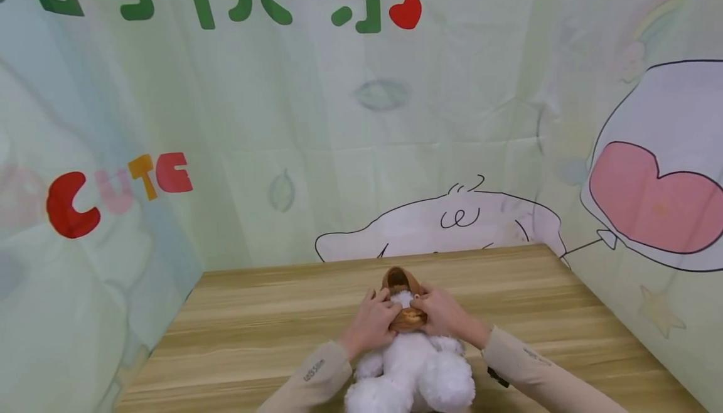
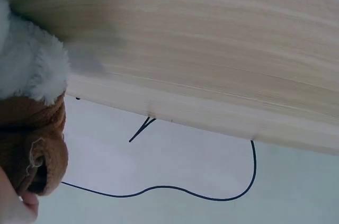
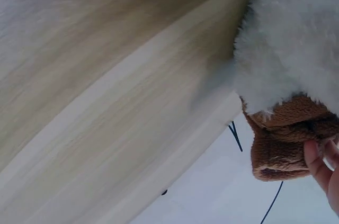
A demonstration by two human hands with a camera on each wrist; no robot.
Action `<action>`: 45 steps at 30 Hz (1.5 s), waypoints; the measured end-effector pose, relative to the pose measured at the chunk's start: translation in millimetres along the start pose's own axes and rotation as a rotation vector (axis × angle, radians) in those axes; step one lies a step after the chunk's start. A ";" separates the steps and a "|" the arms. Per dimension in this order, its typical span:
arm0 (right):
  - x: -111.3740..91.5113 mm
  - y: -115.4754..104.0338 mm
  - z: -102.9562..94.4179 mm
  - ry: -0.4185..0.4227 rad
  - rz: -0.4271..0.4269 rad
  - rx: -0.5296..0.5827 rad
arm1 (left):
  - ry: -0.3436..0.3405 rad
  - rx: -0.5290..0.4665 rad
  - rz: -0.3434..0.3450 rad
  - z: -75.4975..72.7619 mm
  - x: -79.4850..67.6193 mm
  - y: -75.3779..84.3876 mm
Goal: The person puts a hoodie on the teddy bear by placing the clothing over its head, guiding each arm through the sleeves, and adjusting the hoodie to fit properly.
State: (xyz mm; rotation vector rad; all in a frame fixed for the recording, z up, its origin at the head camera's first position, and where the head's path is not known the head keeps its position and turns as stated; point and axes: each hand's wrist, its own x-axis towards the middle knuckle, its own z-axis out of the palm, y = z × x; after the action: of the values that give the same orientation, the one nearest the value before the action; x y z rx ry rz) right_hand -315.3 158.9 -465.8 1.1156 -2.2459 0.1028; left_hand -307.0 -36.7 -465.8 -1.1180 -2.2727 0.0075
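A fluffy white plush toy (image 1: 403, 363) lies on the table with its round feet toward me. Around its far end sits a brown fleece garment (image 1: 408, 320), with a dark opening at its top and white fur showing between its edges. My left hand (image 1: 368, 322) pinches the left side of this brown cloth, and my right hand (image 1: 447, 314) pinches its right side. In the left wrist view only a bit of the left hand (image 2: 18, 209) shows by the fabric. The right wrist view has the right hand's fingers (image 3: 316, 163) on the brown folds.
The wood-grain table (image 1: 254, 337) extends to both sides of the toy. Behind and beside it hangs a printed backdrop (image 1: 282, 105) with letters and cartoon drawings, close to the table's back edge.
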 end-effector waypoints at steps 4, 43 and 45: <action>-4.4 -0.8 0.4 0.063 -0.058 -0.001 | 0.076 0.041 0.079 1.4 -0.8 0.9; -35.7 -5.1 -9.4 -0.254 0.610 1.075 | -0.191 -0.013 0.264 -39.4 -14.3 -5.7; -34.1 -7.9 -7.4 -0.270 0.718 1.246 | -0.219 -0.054 0.243 -42.9 -14.0 -5.2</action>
State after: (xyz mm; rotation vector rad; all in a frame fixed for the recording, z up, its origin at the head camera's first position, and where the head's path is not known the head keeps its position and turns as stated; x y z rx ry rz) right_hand -290.5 179.9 -480.5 0.7429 -2.6962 1.9260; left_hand -282.1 -60.7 -436.4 -1.4801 -2.3204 0.1736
